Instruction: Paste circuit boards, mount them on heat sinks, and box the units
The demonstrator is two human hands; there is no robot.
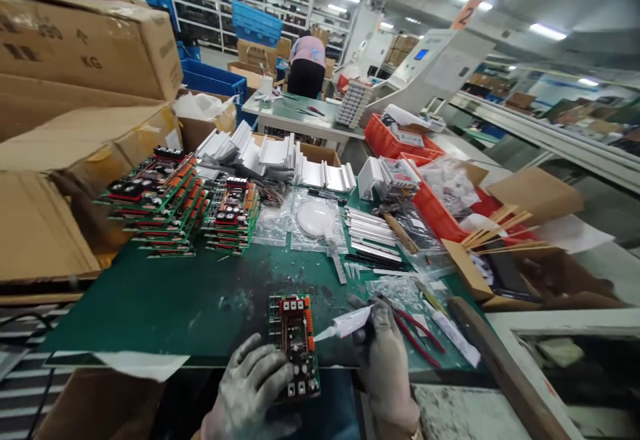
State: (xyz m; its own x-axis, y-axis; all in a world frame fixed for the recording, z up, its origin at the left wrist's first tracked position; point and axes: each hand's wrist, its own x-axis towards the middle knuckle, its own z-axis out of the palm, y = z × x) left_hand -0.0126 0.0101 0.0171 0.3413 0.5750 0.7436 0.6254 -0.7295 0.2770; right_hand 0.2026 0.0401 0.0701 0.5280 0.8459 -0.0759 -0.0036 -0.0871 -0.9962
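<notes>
A green circuit board (295, 343) with black, red and orange parts lies at the near edge of the green work mat, its lower end reaching past the edge. My left hand (255, 383), in a greyed glove, holds the board by its left side, fingers over the edge and thumb low. My right hand (385, 360), also gloved, is closed around a white squeeze tube (353, 321). The tube's tapered nozzle points left, its tip at the board's right edge by the orange terminals. Red-handled pliers (417, 337) lie just right of that hand.
Stacked circuit boards (160, 203) stand at the left beside cardboard boxes (75, 180). White metal profiles (270, 157), a round white lid (316, 219) and metal strips (373, 233) lie further back. Red crates (435, 207) and a wooden bar (500, 360) are at right. A person bends over beyond.
</notes>
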